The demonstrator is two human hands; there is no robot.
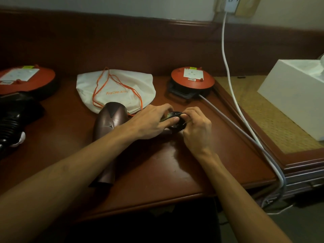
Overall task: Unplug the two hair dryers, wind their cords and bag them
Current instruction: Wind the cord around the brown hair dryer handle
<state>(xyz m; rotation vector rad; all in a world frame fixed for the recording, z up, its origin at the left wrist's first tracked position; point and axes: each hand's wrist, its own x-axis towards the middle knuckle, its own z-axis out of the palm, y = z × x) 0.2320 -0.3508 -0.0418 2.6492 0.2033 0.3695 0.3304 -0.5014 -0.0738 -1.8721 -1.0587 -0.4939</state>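
Both hands on the cord bundle!
Left hand (150, 123) and right hand (196, 128) curl their fingers around the black coiled cord (175, 118), beside the brown hair dryer (108, 123) on the tabletop (157, 163).

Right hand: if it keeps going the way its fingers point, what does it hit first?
The right hand points up-left, fingers already on the black coiled cord bundle. Past that, likely the left hand holding the same bundle, then the white drawstring bag. Depth is unclear.

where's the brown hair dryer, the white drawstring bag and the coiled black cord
brown hair dryer (109, 120), head view, on its barrel
white drawstring bag (138, 83), head view, on bare cloth
coiled black cord (176, 120), head view, between both hands
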